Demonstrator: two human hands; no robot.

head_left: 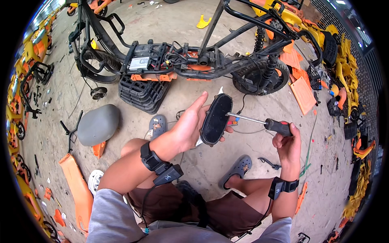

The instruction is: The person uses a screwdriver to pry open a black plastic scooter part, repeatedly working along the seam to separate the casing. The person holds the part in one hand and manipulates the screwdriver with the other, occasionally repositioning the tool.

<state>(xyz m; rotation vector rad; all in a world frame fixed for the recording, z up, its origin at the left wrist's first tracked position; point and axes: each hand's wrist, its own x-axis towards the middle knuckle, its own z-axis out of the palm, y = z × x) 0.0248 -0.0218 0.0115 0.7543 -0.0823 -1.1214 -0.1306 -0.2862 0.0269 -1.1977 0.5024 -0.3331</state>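
Note:
My left hand (188, 126) is closed round the side of a black oval housing (216, 118), which has a dark flat face and pale pieces showing at both ends. From the right, my right hand (288, 141) grips a screwdriver (278, 127) by its dark handle, thumb and fingers near the butt end. Its metal shaft runs leftward, and the tip meets the right edge of the oval housing. Coloured connectors and a dark cable (240, 111) show just behind the housing, partly hidden by my fingers.
Ahead stands a stripped black scooter frame (194, 73), with a black plastic crate (144, 93) under its middle. A grey seat (98, 124) and a long orange panel (77, 190) lie at left. Orange panels (303, 95) and piled yellow parts (348, 69) stretch along the right.

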